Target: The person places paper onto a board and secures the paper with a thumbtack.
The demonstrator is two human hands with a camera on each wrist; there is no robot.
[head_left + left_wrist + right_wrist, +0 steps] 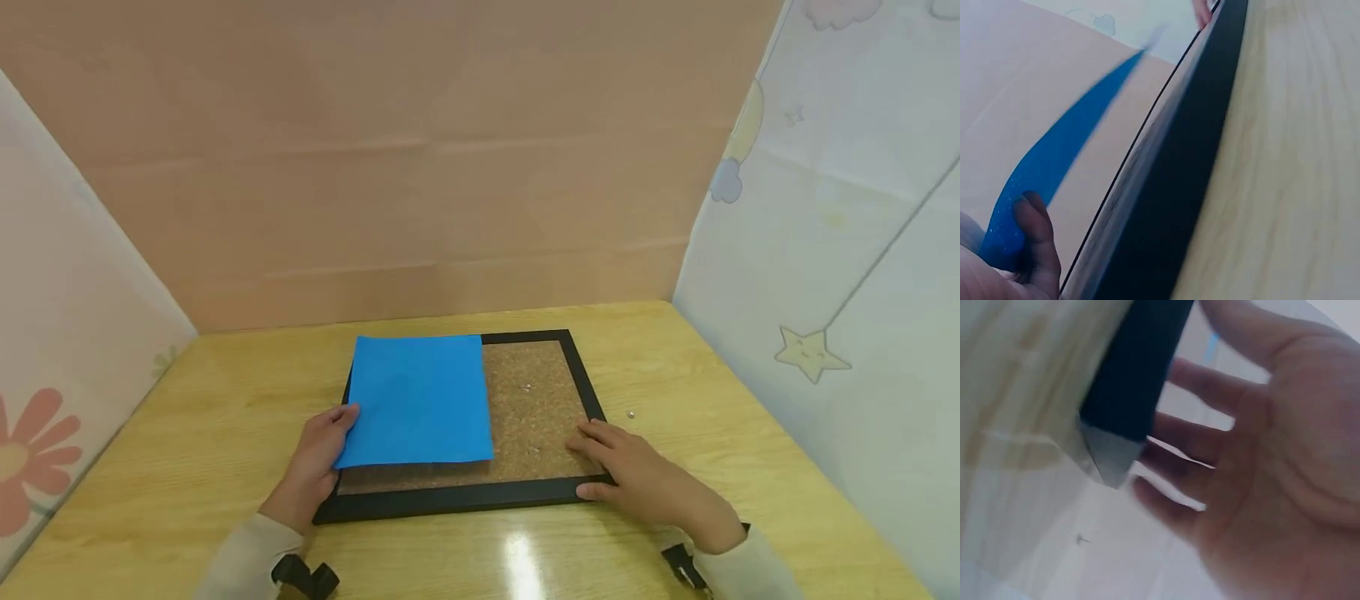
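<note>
My left hand (pixel 313 458) pinches a square blue sheet (pixel 417 400) by its left edge, thumb on one face. The sheet is held above the left part of a cork board (pixel 525 417) with a black frame (pixel 465 497); its near edge stands off the cork, as the left wrist view also shows. My right hand (pixel 637 475) rests at the board's near right corner, with loosely spread fingers over the frame's right side. Small clear pins (pixel 527 387) lie on the cork to the right of the sheet. The cork under the sheet is hidden.
Another small pin (pixel 631 414) lies on the wooden table (pixel 247 392), right of the board; the right wrist view shows a pin (pixel 1079 539) too. A plain brown backdrop (pixel 420 208) rises behind the table, with patterned panels (pixel 840 250) at the sides.
</note>
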